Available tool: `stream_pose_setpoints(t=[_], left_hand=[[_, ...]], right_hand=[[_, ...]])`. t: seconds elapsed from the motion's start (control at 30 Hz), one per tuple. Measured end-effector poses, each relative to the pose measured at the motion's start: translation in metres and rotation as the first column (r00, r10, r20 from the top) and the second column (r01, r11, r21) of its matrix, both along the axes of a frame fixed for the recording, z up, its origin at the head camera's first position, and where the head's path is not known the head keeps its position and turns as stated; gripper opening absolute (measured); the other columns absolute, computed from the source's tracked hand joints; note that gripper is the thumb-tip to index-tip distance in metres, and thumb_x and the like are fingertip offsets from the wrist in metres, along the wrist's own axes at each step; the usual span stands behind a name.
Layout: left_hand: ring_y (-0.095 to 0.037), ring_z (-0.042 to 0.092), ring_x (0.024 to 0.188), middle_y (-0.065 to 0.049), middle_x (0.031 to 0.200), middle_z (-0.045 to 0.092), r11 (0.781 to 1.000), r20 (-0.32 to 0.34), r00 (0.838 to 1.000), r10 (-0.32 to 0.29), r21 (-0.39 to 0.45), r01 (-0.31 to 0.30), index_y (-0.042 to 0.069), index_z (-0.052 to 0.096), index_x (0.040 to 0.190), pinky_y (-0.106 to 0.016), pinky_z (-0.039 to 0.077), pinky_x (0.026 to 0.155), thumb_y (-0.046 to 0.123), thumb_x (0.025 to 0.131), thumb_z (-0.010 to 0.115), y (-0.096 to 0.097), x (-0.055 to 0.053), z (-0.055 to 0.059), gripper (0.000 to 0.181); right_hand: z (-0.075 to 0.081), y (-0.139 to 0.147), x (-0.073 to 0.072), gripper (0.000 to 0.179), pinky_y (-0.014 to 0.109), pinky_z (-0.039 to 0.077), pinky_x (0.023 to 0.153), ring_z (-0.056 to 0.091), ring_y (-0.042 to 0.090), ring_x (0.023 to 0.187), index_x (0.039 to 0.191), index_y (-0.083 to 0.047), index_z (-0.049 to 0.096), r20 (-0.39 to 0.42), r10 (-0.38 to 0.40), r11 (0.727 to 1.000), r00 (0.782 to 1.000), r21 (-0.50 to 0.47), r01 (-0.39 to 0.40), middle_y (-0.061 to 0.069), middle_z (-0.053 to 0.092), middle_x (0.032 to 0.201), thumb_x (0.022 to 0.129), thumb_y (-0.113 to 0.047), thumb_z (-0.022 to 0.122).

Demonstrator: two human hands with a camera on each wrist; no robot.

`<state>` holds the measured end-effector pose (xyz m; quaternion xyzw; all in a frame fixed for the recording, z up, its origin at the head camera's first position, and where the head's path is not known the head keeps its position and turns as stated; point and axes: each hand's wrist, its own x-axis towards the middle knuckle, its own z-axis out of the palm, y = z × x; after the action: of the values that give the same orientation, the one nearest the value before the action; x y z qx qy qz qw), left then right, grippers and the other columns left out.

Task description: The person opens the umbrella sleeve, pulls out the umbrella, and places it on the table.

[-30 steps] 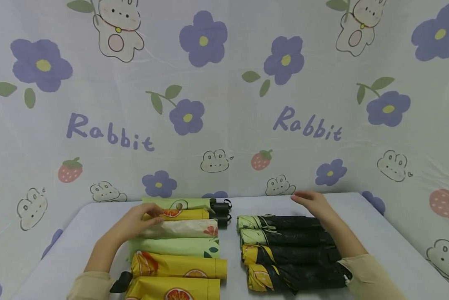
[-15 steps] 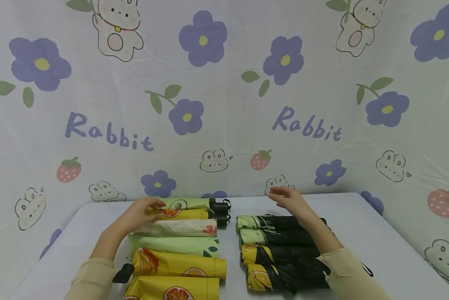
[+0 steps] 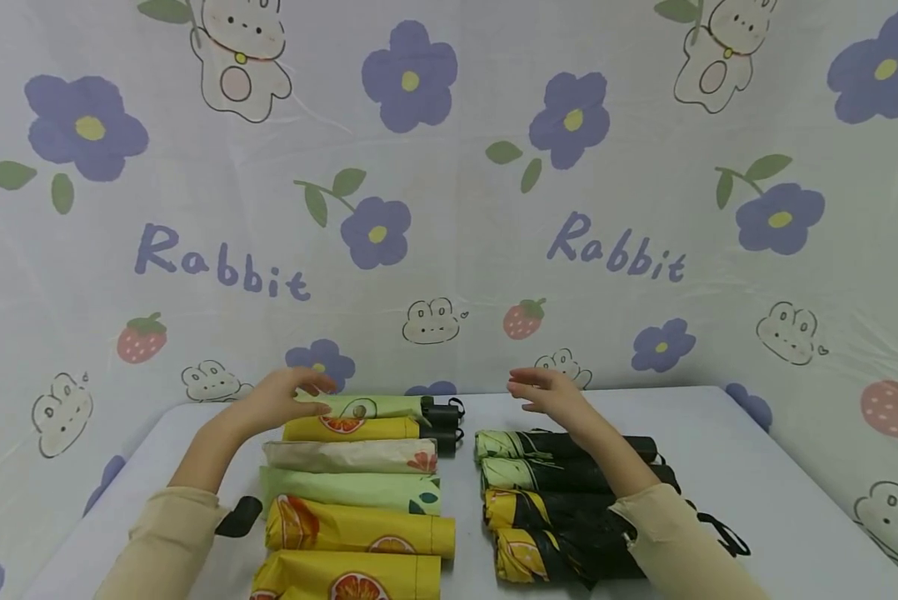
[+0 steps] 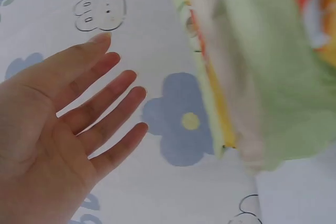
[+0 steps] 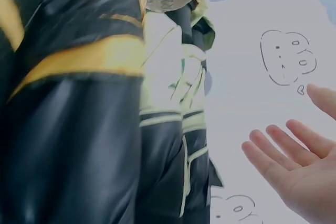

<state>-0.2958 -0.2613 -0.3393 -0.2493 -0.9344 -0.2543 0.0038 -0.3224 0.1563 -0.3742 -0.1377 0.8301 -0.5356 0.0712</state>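
Note:
My left hand (image 3: 269, 402) is raised at the back left, beside the light green umbrella sleeve with an avocado print (image 3: 359, 407). In the left wrist view its fingers (image 4: 113, 106) are spread and hold nothing. Two sleeved umbrellas lie at the far end of the left row, with black handles (image 3: 446, 412) sticking out. Nearer lie a beige sleeve (image 3: 351, 457), a light green sleeve (image 3: 347, 492) and two yellow sleeves with orange-slice prints (image 3: 359, 531). Above the back of several folded black umbrellas (image 3: 569, 475), my right hand (image 3: 557, 400) hovers with loose fingers and nothing in them.
Both rows lie on a white table (image 3: 756, 467). A strip of bare table runs between them. Behind stands a printed curtain (image 3: 456, 208) with rabbits and flowers. A black handle-like piece (image 3: 240, 517) shows beside my left sleeve.
My left hand has lifted up and away from the beige and yellow sleeves. My right hand has moved left towards the middle. The umbrellas and sleeves lie as before.

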Motion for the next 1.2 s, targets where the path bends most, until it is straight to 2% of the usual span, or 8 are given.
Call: stream_pose_setpoints(t=[0.1,0.17,0.37,0.53,0.67,0.8,0.97,1.2], left_hand=[[-0.034,0.062,0.11,-0.014,0.12,0.068,1.0,-0.002,1.0,-0.002,0.012,0.002,0.007,0.067,0.118,-0.055,0.048,0.096,0.019,0.091,0.069,0.003,-0.002,0.002,0.03],[-0.034,0.061,0.111,-0.013,0.12,0.067,1.0,0.007,1.0,0.009,0.001,-0.009,0.009,0.066,0.119,-0.054,0.048,0.097,0.02,0.091,0.069,0.005,-0.004,-0.001,0.03],[-0.039,0.058,0.114,-0.016,0.124,0.065,0.999,0.057,0.998,0.023,-0.036,-0.021,0.003,0.064,0.122,-0.055,0.046,0.098,0.016,0.091,0.068,0.013,-0.009,-0.02,0.033],[-0.035,0.061,0.107,-0.018,0.115,0.067,0.998,0.078,0.997,0.008,-0.067,-0.003,-0.001,0.065,0.119,-0.05,0.051,0.092,0.01,0.09,0.067,0.019,-0.016,-0.035,0.031],[-0.028,0.065,0.095,-0.014,0.102,0.07,0.996,0.059,0.998,-0.017,-0.083,0.022,-0.002,0.067,0.114,-0.042,0.055,0.083,0.008,0.087,0.07,0.02,-0.02,-0.043,0.029],[-0.022,0.064,0.087,-0.011,0.094,0.071,0.995,0.025,0.999,-0.031,-0.096,0.033,-0.002,0.069,0.108,-0.039,0.054,0.078,0.007,0.084,0.073,0.022,-0.021,-0.046,0.026],[-0.018,0.062,0.081,-0.007,0.09,0.071,0.991,-0.002,1.0,-0.026,-0.128,0.026,0.002,0.073,0.102,-0.035,0.053,0.074,0.007,0.082,0.076,0.024,-0.022,-0.05,0.02],[-0.017,0.063,0.083,-0.004,0.09,0.072,0.985,-0.035,0.999,0.009,-0.169,-0.014,0.006,0.074,0.098,-0.037,0.054,0.077,0.008,0.081,0.077,0.024,-0.022,-0.053,0.017]], right_hand=[[0.002,-0.007,-0.002,0.05,0.045,0.05,0.101,0.053,0.038,0.129,0.141,0.0,0.047,0.001,0.006,1.0,1.0,-0.007,-0.006,0.023,0.051,0.142,0.1,-0.026,0.056],[0.003,-0.013,-0.002,0.05,0.045,0.05,0.101,0.053,0.038,0.128,0.141,0.0,0.047,0.011,0.009,1.0,1.0,-0.01,-0.009,0.023,0.051,0.142,0.099,-0.026,0.056],[-0.003,-0.029,-0.004,0.048,0.044,0.051,0.1,0.054,0.038,0.127,0.14,0.001,0.048,0.048,0.031,0.999,0.998,-0.023,-0.03,0.024,0.053,0.139,0.1,-0.023,0.056],[-0.012,-0.042,-0.003,0.046,0.043,0.051,0.1,0.056,0.038,0.125,0.138,0.004,0.049,0.08,0.04,0.999,0.996,-0.03,-0.037,0.025,0.054,0.137,0.1,-0.021,0.056],[-0.016,-0.05,0.0,0.044,0.044,0.049,0.102,0.056,0.038,0.125,0.136,0.006,0.05,0.11,0.062,0.997,0.992,-0.051,-0.057,0.026,0.054,0.137,0.1,-0.018,0.056],[-0.019,-0.057,0.001,0.043,0.045,0.049,0.102,0.057,0.038,0.123,0.133,0.007,0.053,0.115,0.078,0.996,0.99,-0.044,-0.073,0.026,0.056,0.135,0.099,-0.019,0.057],[-0.025,-0.066,0.001,0.045,0.046,0.048,0.103,0.059,0.035,0.121,0.132,0.004,0.056,0.112,0.076,0.997,0.991,-0.005,-0.076,0.022,0.056,0.137,0.097,-0.023,0.061],[-0.026,-0.079,0.001,0.043,0.047,0.048,0.101,0.056,0.033,0.123,0.131,0.001,0.059,0.076,0.083,0.993,0.994,0.072,-0.089,0.018,0.059,0.135,0.095,-0.023,0.064]])
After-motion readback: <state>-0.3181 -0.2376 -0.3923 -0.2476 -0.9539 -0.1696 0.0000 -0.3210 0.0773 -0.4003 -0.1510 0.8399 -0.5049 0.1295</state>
